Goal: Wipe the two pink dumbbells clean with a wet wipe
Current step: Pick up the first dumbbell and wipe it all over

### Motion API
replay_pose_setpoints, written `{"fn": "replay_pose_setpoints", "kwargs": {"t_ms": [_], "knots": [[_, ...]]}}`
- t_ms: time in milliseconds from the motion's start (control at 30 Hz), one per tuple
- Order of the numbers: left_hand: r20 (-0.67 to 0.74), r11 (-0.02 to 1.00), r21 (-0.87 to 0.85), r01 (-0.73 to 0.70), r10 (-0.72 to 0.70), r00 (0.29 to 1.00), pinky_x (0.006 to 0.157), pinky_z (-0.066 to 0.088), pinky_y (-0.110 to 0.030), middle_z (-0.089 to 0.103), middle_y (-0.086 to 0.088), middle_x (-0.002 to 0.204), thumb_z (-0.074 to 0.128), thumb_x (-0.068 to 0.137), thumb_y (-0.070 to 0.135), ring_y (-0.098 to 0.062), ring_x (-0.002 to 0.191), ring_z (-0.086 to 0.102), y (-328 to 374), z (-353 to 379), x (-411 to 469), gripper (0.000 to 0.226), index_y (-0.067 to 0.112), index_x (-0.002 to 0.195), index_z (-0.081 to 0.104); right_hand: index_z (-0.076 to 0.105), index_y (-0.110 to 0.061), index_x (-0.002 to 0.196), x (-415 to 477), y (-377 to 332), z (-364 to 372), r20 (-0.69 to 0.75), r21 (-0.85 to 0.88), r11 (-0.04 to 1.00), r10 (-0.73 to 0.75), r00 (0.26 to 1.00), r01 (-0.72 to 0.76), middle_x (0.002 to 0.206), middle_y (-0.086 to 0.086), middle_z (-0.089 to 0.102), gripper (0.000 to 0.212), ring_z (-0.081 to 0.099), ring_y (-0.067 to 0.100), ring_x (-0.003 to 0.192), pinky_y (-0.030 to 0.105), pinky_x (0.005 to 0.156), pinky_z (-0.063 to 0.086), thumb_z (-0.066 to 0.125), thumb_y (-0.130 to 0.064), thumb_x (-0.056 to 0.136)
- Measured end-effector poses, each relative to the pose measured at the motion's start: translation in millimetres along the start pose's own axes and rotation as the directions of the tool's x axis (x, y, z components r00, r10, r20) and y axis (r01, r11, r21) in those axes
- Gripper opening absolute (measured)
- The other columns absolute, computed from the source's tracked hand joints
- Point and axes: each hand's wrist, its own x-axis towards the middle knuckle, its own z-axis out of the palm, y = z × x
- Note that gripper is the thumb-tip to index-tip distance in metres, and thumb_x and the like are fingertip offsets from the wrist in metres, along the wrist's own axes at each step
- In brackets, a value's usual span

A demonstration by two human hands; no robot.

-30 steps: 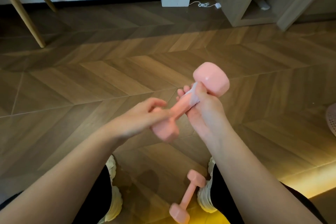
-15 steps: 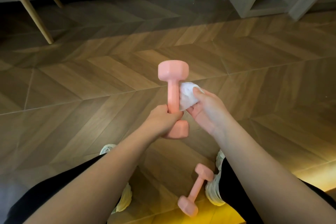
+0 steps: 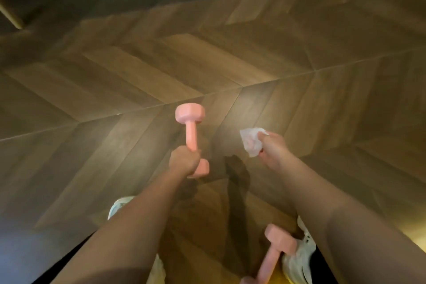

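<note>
- Left hand (image 3: 183,160) fisted round smooth pink dumbbell (image 3: 190,120), upright, hex-headed.
- Right hand (image 3: 272,147) pinching crumpled white wet wipe (image 3: 251,142), apart from the dumbbell.
- Second dumbbell (image 3: 275,253) on herringbone wood floor (image 3: 138,69), below right hand.

Both bare forearms (image 3: 129,226) reach forward. Left hand (image 3: 184,161) fisted round pink dumbbell (image 3: 191,135) at its handle. Right hand (image 3: 274,148) well apart, fingers curled, pinching wet wipe (image 3: 251,143).
</note>
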Motion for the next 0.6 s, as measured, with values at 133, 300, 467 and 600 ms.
{"fn": "replay_pose_setpoints", "kwargs": {"t_ms": [133, 300, 467, 600], "knots": [[0.005, 0.999, 0.042, 0.024, -0.024, 1.0, 0.083, 0.045, -0.035, 0.062, -0.022, 0.131, 0.054, 0.099, 0.033, -0.037, 0.12, 0.059, -9, 17, 44, 0.047, -0.003, 0.131, 0.057, 0.056, 0.002, 0.131, 41, 12, 16, -0.008, -0.05, 0.998, 0.044, 0.999, -0.044, 0.129, 0.024, 0.06, 0.034, 0.06, 0.039, 0.117, 0.047, 0.101, 0.048, 0.049, -0.005, 0.099], [-0.009, 0.995, 0.101, -0.005, 0.005, 1.0, 0.074, 0.038, -0.033, 0.062, -0.021, 0.127, 0.054, 0.099, 0.037, -0.035, 0.115, 0.06, -11, 26, 76, 0.048, -0.002, 0.129, 0.057, 0.055, -0.002, 0.135, 62, 26, 24, 0.031, -0.077, 0.996, 0.037, 0.999, -0.035, 0.12, 0.018, 0.064, 0.036, 0.064, 0.033, 0.106, 0.044, 0.096, 0.052, 0.049, -0.008, 0.1], [-0.011, 0.997, 0.076, 0.003, -0.003, 1.0, 0.072, 0.039, -0.033, 0.063, -0.019, 0.124, 0.057, 0.098, 0.036, -0.034, 0.11, 0.062, -10, 33, 88, 0.048, -0.001, 0.129, 0.057, 0.053, -0.007, 0.138, 66, 32, 27, 0.077, -0.068, 0.996, 0.056, 0.995, -0.051, 0.127, 0.016, 0.063, 0.039, 0.063, 0.03, 0.112, 0.043, 0.101, 0.05, 0.05, -0.01, 0.1], [-0.024, 0.997, 0.076, 0.013, -0.012, 1.0, 0.073, 0.04, -0.033, 0.063, -0.02, 0.124, 0.059, 0.097, 0.035, -0.035, 0.111, 0.062, -8, 38, 89, 0.048, -0.002, 0.127, 0.058, 0.053, -0.008, 0.139, 65, 32, 25, 0.094, -0.067, 0.996, 0.073, 0.993, -0.067, 0.131, 0.015, 0.061, 0.039, 0.061, 0.029, 0.116, 0.043, 0.104, 0.048, 0.049, -0.01, 0.1]]}}
